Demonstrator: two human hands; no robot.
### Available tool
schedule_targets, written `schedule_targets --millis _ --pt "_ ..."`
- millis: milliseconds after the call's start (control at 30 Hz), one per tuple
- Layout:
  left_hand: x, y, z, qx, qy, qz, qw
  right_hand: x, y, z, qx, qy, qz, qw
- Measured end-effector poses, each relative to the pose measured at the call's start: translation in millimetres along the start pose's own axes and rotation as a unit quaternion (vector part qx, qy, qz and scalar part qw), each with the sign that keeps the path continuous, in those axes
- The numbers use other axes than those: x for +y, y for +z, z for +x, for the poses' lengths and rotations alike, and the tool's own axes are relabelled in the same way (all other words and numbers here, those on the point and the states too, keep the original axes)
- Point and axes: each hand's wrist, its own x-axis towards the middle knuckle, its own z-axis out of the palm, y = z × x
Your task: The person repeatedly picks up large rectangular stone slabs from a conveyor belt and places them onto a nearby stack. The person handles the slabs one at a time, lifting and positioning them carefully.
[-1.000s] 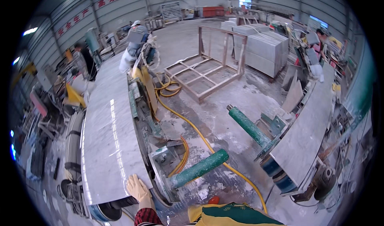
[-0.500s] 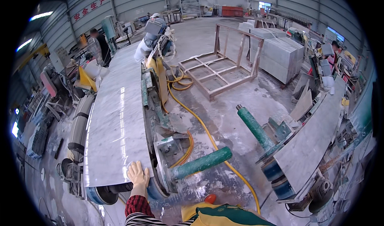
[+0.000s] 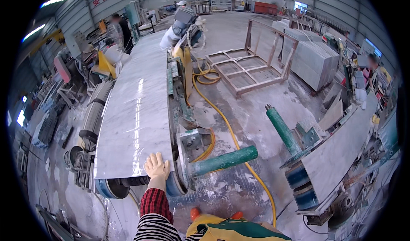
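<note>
Workshop floor (image 3: pixel 252 113) surrounds a long, pale grey panel (image 3: pixel 119 113) set above blue wheels (image 3: pixel 112 189). The gloved left hand (image 3: pixel 156 167) lies flat, fingers spread, on the panel's near right corner; a green bar (image 3: pixel 224 160) juts out nearby.

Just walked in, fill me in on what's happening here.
A person has the left hand laid palm down, fingers spread, on the near right corner of a long, glossy grey-white slab. The right hand is out of view. The slab's near end lies above a blue-sided roller, and a green cylinder juts out to its right. A yellow hose runs across the floor, with a rusty metal frame standing beyond it.
</note>
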Motion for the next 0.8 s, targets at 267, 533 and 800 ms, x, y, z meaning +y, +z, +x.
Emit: schedule_targets --millis 267,533,800 --pt "-11.4 1.2 -5.6 0.007 0.063 -0.030 0.998 -5.5 39.0 38.8 0.064 -0.057 -0.118 0.989" --pt "-102.0 -11.9 1.3 0.028 0.290 -0.102 0.951 -195.8 108.1 49.5 0.042 -0.274 -0.270 0.922" --pt "-293.1 4.0 22.1 0.071 0.057 -0.057 0.994 -370.0 132.5 28.9 -0.101 -0.190 -0.172 0.961"
